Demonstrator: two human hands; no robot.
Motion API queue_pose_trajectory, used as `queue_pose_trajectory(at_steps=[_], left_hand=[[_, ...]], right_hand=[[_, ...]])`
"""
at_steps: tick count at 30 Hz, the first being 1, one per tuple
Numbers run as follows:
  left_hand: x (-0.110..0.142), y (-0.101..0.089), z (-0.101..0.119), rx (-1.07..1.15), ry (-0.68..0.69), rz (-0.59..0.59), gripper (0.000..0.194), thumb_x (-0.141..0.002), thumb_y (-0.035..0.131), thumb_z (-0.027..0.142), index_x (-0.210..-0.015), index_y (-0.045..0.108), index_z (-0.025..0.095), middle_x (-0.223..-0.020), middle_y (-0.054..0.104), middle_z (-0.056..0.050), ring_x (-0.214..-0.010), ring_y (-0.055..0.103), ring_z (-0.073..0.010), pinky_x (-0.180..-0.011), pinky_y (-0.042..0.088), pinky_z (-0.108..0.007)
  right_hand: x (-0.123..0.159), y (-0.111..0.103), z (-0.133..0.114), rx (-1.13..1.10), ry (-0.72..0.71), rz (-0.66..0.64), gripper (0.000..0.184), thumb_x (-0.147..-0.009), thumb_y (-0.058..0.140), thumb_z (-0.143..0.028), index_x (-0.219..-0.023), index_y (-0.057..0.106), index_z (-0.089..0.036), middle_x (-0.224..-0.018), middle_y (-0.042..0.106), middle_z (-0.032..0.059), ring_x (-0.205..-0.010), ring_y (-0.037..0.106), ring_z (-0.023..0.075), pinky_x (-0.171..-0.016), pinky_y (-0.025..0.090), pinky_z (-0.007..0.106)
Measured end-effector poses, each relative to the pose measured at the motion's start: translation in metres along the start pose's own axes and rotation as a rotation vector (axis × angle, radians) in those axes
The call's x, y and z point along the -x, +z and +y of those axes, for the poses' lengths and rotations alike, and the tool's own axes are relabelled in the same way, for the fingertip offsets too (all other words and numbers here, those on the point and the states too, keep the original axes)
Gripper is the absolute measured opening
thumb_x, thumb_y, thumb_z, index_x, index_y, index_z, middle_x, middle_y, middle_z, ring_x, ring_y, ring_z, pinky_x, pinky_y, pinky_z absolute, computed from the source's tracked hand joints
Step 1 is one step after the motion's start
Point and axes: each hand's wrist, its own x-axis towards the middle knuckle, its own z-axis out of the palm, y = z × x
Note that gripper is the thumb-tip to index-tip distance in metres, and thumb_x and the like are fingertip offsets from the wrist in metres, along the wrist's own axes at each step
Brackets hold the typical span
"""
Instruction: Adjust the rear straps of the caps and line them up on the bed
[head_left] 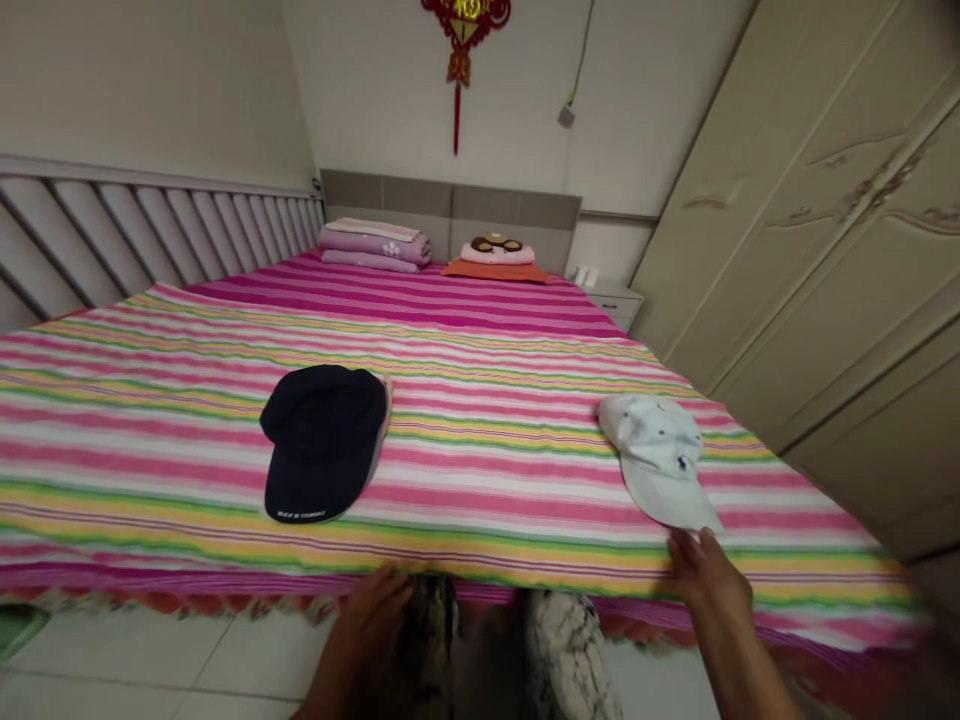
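Observation:
Two baseball caps lie on a striped pink, yellow and green bedspread [480,480]. The dark navy cap [322,440] sits left of centre, with small white lettering on its brim. On the right lies a white cap [658,460] with a small dark logo, its brim pointing towards me. My right hand [709,580] rests on the bedspread, its fingertips at or very near that brim. My left hand [371,620] is at the bed's near edge, holding nothing and well below the navy cap.
Folded lilac bedding [375,245] and a small pillow [495,250] lie at the headboard [450,205]. A cream wardrobe [795,250] runs along the right, and a slatted radiator-like panel [150,230] along the left. Tiled floor shows below the bed.

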Motion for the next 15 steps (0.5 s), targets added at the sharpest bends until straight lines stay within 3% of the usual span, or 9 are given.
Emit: queue_pose_trajectory(at_steps=[4,8,12,15], left_hand=[[0.01,0.019,0.034,0.166,-0.088,-0.046,0.026,-0.076,0.052,0.019,-0.099,0.063,0.023,-0.098,0.068,-0.005,-0.101,0.059,-0.0201,-0.081,0.051,-0.03],[-0.004,0.027,0.051,0.461,-0.292,-0.183,0.027,-0.077,0.051,0.02,-0.1,0.064,0.025,-0.101,0.067,-0.006,-0.101,0.059,-0.0201,-0.086,0.048,-0.032],[-0.061,0.023,0.069,0.924,-0.697,-0.346,0.025,-0.074,0.057,0.032,-0.094,0.065,0.02,-0.098,0.067,-0.009,-0.095,0.06,-0.0234,-0.087,0.045,-0.038],[-0.123,0.012,0.082,1.538,-0.997,-0.389,0.043,-0.077,0.054,0.044,-0.11,0.056,0.017,-0.108,0.063,-0.012,-0.103,0.057,-0.0226,-0.091,0.04,-0.038]], right_hand=[[-0.019,0.009,-0.018,-0.093,0.262,-0.065,0.015,-0.082,0.048,-0.013,-0.067,0.049,-0.017,-0.059,0.058,-0.0034,-0.051,0.058,0.0116,-0.051,0.051,0.028],[-0.009,0.02,-0.024,-0.207,0.38,-0.207,0.02,-0.076,0.051,-0.002,-0.067,0.052,-0.02,-0.057,0.063,-0.0054,-0.049,0.06,0.01,-0.049,0.053,0.022],[0.036,0.017,-0.011,-0.318,0.467,-0.375,0.016,-0.073,0.058,-0.004,-0.074,0.059,-0.02,-0.064,0.068,-0.0034,-0.053,0.061,0.0097,-0.051,0.053,0.02],[0.08,0.009,0.006,-0.36,0.531,-0.486,0.017,-0.065,0.07,-0.01,-0.077,0.064,-0.02,-0.063,0.068,-0.0021,-0.054,0.06,0.012,-0.049,0.052,0.021]])
